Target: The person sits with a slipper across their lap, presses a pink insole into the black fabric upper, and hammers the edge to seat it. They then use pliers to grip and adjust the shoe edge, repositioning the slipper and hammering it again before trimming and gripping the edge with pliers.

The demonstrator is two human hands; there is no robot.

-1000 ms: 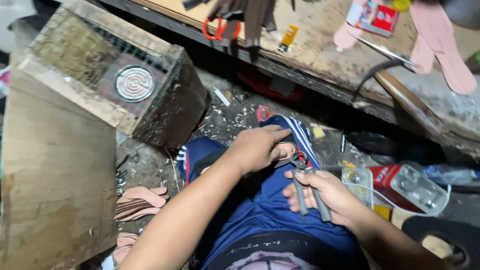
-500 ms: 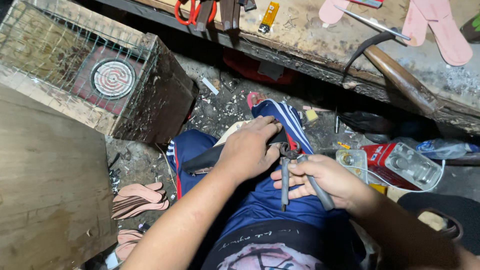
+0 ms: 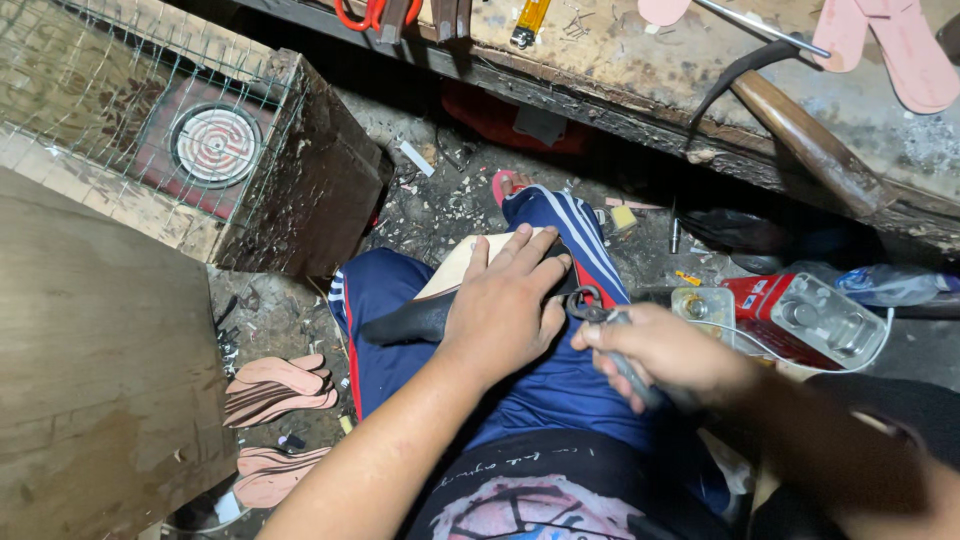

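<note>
Since a moment earlier the view has drawn closer and the right hand (image 3: pixel 655 355) has shifted its hold on the pincers (image 3: pixel 600 320), whose handles now run back under the fist rather than hanging free below it. The left hand (image 3: pixel 505 305) lies flat, fingers spread, at the centre of the frame, pressing a dark shoe (image 3: pixel 410 322) with a pale sole against the person's blue-trousered lap. The right hand's grip is closed tight around the pincer handles, the tool's head just beside the left thumb at the shoe's edge; whether its jaws bite anything cannot be told. At upper left stands a wooden box (image 3: pixel 310 180) fronted with wire mesh. Pink insoles (image 3: pixel 275 390) lie stacked on the floor at lower left. Along the top runs a worn tabletop (image 3: pixel 620 60) carrying a wooden-handled hammer (image 3: pixel 800 140) and more pink insoles (image 3: pixel 900 50). A red tin (image 3: pixel 800 315) sits at right, near the right hand.
</note>
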